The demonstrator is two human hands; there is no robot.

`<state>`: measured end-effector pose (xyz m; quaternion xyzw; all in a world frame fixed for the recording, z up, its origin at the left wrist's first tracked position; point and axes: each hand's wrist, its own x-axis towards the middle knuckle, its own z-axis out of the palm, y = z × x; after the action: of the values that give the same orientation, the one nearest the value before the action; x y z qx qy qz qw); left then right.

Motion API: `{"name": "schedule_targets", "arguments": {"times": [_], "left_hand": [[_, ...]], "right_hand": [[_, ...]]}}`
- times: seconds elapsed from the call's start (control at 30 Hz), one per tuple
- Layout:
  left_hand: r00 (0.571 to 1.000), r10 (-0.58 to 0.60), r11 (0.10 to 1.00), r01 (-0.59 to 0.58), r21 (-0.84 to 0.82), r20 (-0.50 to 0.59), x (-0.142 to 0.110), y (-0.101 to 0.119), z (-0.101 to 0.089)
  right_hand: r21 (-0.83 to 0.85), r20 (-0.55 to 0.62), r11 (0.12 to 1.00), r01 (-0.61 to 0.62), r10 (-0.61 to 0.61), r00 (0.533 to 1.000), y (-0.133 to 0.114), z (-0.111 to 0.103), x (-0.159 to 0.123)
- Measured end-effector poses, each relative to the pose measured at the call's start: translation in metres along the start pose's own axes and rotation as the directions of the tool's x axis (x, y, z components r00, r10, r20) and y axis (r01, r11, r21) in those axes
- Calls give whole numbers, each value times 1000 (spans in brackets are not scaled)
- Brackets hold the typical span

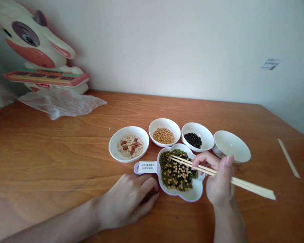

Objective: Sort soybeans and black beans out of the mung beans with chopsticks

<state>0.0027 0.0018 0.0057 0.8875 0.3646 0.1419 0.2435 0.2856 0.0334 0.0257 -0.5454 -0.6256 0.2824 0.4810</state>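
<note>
A pair of wooden chopsticks (253, 186) is gripped in my right hand (221, 180), with the tips down among the beans at the upper left of a flower-shaped dish. This white dish (197, 192) has a lilac rim and a labelled handle (147, 167) pointing left. Mixed in it are green mung beans (167, 158), yellow soybeans (181, 172) and some dark beans. My left hand (131, 199) rests on the table just below the handle, fingers curled in, close against the dish's left rim. I cannot tell whether it touches the rim.
Behind the dish stand white bowls of peanuts (130, 146), soybeans (163, 135) and black beans (193, 140), plus an empty white bowl (233, 148). A chopstick wrapper-like pale strip (288, 158) lies right. A plastic bag (63, 103) and cow-shaped toy keyboard (48, 50) are back left.
</note>
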Motion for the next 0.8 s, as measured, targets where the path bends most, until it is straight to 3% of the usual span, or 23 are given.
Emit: {"name": "schedule_targets", "arguments": {"times": [0.47,0.8], "left_hand": [[1000,-2,1000,2,-1,19,0,0,0],[1000,-5,1000,5,-7,2,1,1,-1]], "right_hand": [[-30,-100,996,84,-87,991,-9,0,-1],[36,17,998,60,-61,998,1,-10,2]]}}
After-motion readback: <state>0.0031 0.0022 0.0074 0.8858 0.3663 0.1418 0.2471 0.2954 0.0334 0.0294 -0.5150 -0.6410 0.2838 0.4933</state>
